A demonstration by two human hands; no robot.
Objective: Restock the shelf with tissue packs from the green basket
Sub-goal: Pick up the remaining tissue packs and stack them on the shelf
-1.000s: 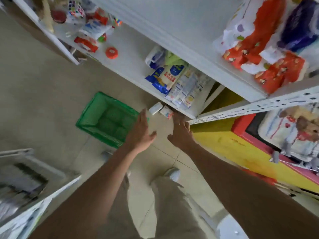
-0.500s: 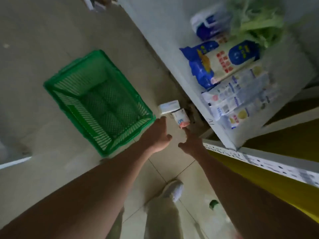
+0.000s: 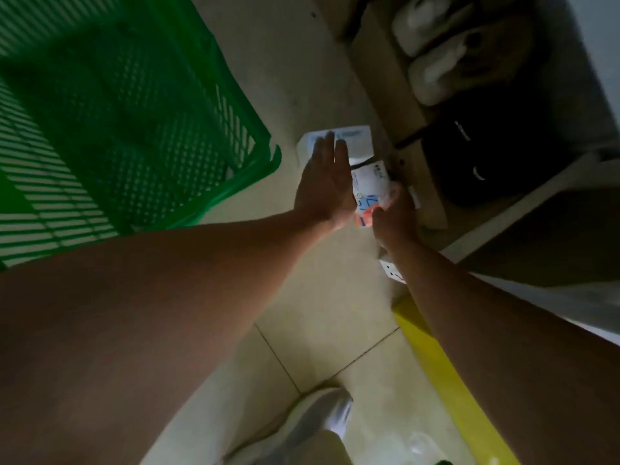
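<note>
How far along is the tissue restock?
Done: the green basket shows only bare mesh where visible. In hand: the right hand grips the printed pack on the floor; the left hand reaches, open, over the white pack. Left: both packs need shelving.

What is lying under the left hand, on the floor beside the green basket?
A white tissue pack lies on the floor under the fingers of the left hand. The hand covers its near part, so whether the fingers touch it cannot be told.
</note>
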